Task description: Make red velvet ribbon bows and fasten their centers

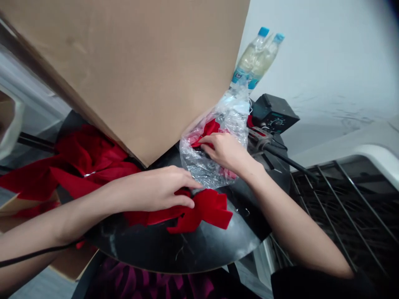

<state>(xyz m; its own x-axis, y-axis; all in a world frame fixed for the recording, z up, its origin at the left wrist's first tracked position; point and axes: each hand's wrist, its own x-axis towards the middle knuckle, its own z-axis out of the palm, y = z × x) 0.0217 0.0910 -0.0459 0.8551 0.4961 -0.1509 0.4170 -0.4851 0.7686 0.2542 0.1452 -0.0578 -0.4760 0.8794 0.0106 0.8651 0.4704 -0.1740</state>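
Note:
My left hand (158, 189) lies over a red velvet bow (202, 211) on a round black table (187, 249), its fingers closed on the bow's middle. My right hand (226, 151) reaches into a clear plastic bag (215, 141) holding more red fabric pieces (207, 131), with fingers pinched on a red piece inside. The bag sits just beyond the bow, touching it.
A large cardboard sheet (134, 62) leans over the table's back. A pile of red bows (84, 162) lies at the left. Two water bottles (257, 56) and a black soldering station (274, 114) stand behind the bag. A dark wire rack (343, 207) is at the right.

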